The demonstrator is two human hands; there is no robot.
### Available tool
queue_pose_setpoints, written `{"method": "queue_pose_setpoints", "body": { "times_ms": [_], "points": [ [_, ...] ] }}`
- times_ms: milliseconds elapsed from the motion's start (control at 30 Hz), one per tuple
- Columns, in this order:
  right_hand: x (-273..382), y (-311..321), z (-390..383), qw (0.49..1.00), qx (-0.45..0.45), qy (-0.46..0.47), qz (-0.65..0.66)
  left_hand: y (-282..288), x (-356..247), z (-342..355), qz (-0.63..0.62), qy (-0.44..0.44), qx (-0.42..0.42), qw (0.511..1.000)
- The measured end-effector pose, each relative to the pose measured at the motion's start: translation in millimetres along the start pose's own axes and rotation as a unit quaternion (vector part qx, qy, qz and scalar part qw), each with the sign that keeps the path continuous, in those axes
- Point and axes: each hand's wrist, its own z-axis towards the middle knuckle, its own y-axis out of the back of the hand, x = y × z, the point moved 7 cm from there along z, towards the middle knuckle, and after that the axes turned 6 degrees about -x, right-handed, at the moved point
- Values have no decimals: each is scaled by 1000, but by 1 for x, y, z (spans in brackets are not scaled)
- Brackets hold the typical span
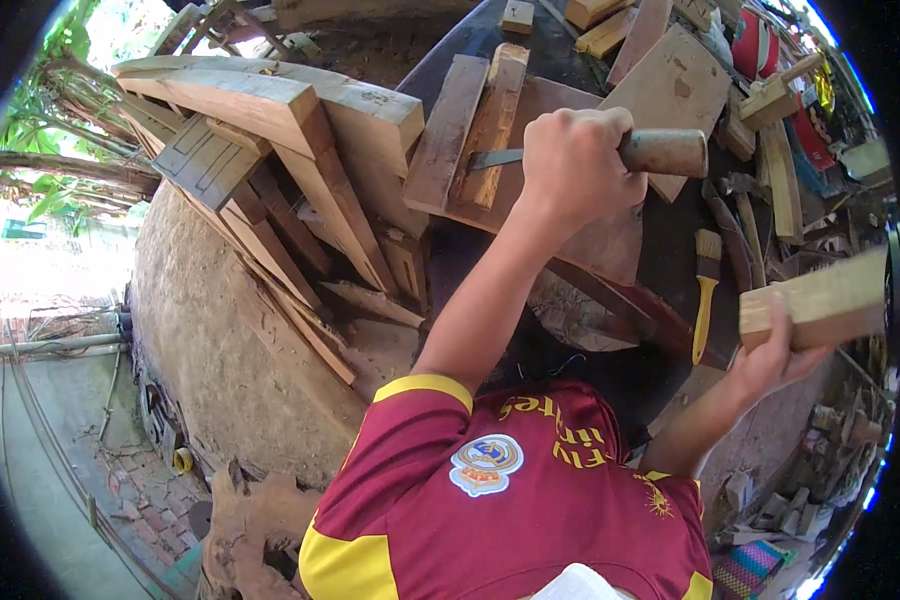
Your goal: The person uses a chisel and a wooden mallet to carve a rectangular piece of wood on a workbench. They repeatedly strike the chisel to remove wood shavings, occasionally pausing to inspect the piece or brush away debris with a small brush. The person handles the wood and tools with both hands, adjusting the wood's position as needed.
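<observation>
My left hand (pixel 580 165) is closed around a chisel (pixel 665 152) with a thick, worn wooden handle. The chisel lies nearly level, its metal blade pointing left onto a narrow light wood strip (pixel 508 85) that has darker patches. Whether the edge bites into the strip is too small to tell. Under the strip is a reddish-brown board (pixel 555 105), with a grey-brown plank (pixel 448 130) along its left side. Off to the right, my right hand (pixel 775 352) grips a squared wooden block (pixel 820 300), raised and slightly blurred, apart from the chisel handle.
A yellow-handled paintbrush (pixel 705 290) lies right of the board, near a hammer (pixel 745 200). A flat wooden panel (pixel 675 100) and scattered offcuts cover the far right. Jointed timber frames (pixel 300 130) stand at left, beside a large earthen-coloured mass (pixel 200 290).
</observation>
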Motion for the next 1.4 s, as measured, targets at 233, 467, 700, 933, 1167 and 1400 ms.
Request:
{"method": "queue_pose_setpoints", "body": {
  "times_ms": [233, 467, 700, 933, 1167, 1400],
  "points": [
    [12, -57, -82, 920, 350, 156, -87, -11, 10, -10, 65, 13, 74, 995],
    [-14, -39, -68, 951, 301, -60, -25, 0, -2, -4, 12, -18, 11, 1000],
    [-27, -45, -89, 916, 383, -121, -17, 72, 27, 14, -287, 133, -244, 917],
    [-32, -44, -92, 916, 380, -130, -8, 97, 64, 28, -413, 213, -274, 842],
    [-35, -42, -92, 916, 382, -122, -21, 86, 63, 29, -441, 204, -262, 834],
    [-40, -40, -92, 918, 378, -122, -23, 81, 68, 31, -448, 212, -250, 832]
  ]
}}
